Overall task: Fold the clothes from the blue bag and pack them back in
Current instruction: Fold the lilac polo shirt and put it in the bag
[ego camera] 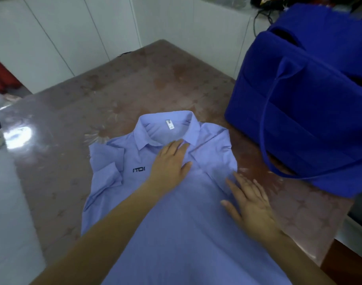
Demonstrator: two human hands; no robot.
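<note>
1. the left hand (168, 163) lies flat on the chest of the shirt (176, 223). its fingers (176, 146) are straight and close together and hold nothing.
2. the right hand (251, 204) is palm down with its fingers (240, 182) straight and spread, also holding nothing. it is blurred, so i cannot tell whether it presses the cloth or skims just above it.
3. the shirt lies front up on the bench (114, 89) under both hands. the collar (165, 128) is just beyond the left fingertips. a sleeve (106, 171) is folded in to the left of them, beside a black logo (138, 170). the right fingers sit at the shirt's right edge.
4. the cloth looks thin, soft and light, so it should drape, crease easily and hold no shape of its own apart from the collar. it may also slide on the glossy bench, which makes one flat palm useful as an anchor.
5. the best places to take hold are probably a pinch at a shoulder and at the side edge or hem. a grab in mid-panel would bunch the cloth.
6. the bag (311, 112) stands beyond and to the right of the right fingers, near the shirt. its mouth is open and a strap (266, 145) hangs down its side. it looks soft-sided and may sag when loaded.
</note>
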